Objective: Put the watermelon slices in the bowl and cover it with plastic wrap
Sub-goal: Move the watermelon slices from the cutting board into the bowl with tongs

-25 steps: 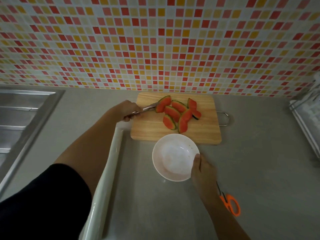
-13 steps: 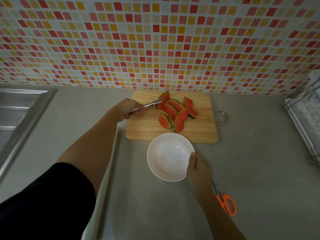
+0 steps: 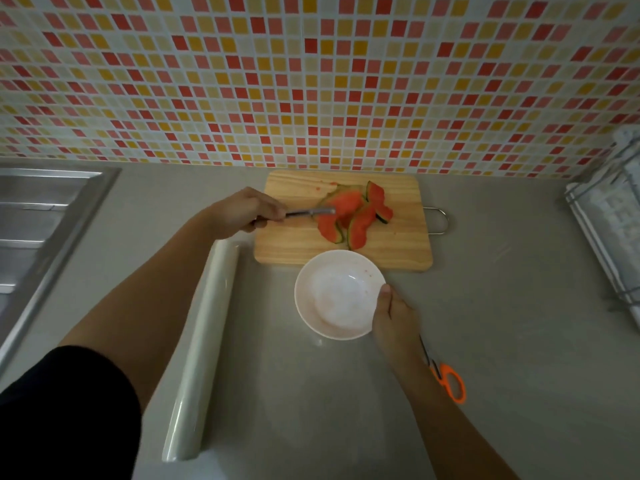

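Note:
Several red watermelon slices (image 3: 353, 213) with green rind lie bunched on a wooden cutting board (image 3: 398, 251). My left hand (image 3: 242, 211) grips metal tongs (image 3: 308, 213), whose tips touch the left side of the pile. An empty white bowl (image 3: 337, 294) sits on the counter just in front of the board. My right hand (image 3: 394, 315) holds the bowl's right rim, thumb on the edge. A roll of plastic wrap (image 3: 204, 344) lies lengthwise to the left of the bowl, partly under my left forearm.
Orange-handled scissors (image 3: 448, 379) lie right of my right forearm. A steel sink (image 3: 38, 230) is at the far left, a dish rack (image 3: 613, 230) at the far right. The tiled wall rises behind the board.
The tongs have pushed into the slices, which are now bunched closer together and shifted right on the board. My right hand stays on the bowl's rim.

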The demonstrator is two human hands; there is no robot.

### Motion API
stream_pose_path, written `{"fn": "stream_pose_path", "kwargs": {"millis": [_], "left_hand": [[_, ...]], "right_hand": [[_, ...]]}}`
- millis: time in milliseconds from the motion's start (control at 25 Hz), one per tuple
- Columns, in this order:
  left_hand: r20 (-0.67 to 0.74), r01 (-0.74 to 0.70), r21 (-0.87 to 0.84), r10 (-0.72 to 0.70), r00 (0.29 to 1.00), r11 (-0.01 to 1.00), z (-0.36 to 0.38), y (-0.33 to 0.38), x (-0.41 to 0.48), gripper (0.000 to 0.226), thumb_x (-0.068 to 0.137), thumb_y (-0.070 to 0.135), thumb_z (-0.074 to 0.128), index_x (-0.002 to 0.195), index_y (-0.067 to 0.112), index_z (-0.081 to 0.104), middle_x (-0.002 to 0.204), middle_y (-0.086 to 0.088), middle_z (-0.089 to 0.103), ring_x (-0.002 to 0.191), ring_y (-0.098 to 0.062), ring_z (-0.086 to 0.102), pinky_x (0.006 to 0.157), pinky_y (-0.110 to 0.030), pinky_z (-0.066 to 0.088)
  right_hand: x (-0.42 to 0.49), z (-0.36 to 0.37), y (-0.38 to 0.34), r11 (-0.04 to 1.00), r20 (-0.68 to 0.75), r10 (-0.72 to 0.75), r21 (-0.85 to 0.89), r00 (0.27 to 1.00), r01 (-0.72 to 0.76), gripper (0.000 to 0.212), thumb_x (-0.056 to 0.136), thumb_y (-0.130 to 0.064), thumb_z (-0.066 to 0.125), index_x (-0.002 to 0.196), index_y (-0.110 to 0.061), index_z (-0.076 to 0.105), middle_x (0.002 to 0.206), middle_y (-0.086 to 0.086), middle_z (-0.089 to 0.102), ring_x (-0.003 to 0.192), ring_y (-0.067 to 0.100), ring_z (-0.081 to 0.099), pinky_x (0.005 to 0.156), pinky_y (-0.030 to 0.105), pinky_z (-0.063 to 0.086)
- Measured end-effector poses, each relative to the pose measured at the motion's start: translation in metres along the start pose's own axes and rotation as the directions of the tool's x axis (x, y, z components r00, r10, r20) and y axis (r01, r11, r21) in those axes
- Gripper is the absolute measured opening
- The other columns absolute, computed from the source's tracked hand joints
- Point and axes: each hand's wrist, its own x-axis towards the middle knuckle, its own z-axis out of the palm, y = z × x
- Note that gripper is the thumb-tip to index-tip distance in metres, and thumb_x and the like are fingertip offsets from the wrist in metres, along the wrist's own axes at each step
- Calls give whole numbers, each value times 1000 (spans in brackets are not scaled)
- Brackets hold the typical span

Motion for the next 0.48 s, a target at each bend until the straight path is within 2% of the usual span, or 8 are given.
{"fn": "stream_pose_path", "kwargs": {"millis": [120,200,280,320,400,480], "left_hand": [[219,23,182,-63,974,983,10,5,-34,12,80,18,67,87,11,75,49,13,56,46,-3,48,43,-10,37],[227,-13,369,-77,971,929,26,11,-43,11,80,16,66,82,21,75,66,18,66,66,-1,58,56,-11,44],[195,-93,617,-37,980,781,46,20,-48,15,83,22,62,89,18,75,90,8,70,87,-11,60,72,-23,48],[195,-129,708,-17,981,694,56,25,-50,22,84,28,59,93,14,75,96,1,71,90,-18,61,76,-29,51],[184,-146,798,-7,983,585,67,34,-56,38,84,39,56,93,6,73,93,-8,71,86,-25,63,69,-33,51],[152,-136,838,14,988,529,59,44,-67,38,83,38,56,88,4,71,84,-10,69,74,-23,61,56,-27,44]], "right_hand": [[0,-1,-1,1000,-9,-9,9,1000,9,42,97,-29,31,84,-3,61,74,5,58,69,20,50,65,28,37],[-1,-1,-1,1000,4,4,4,1000,-4,43,98,-29,30,83,-2,60,73,6,56,68,22,50,64,30,38],[0,-1,-2,1000,21,20,-7,1000,-20,44,98,-29,29,80,-2,59,71,7,55,67,24,51,62,32,40],[2,-1,-2,1000,27,25,-14,999,-25,43,98,-29,29,77,-3,57,69,7,56,66,25,51,61,32,39],[2,0,-2,999,9,23,-24,1000,-23,43,98,-27,31,72,-4,56,68,10,58,64,24,50,57,30,33],[2,0,-2,1000,-16,13,-26,1000,-13,45,98,-26,33,72,0,57,73,15,63,65,25,51,59,29,33]]}}
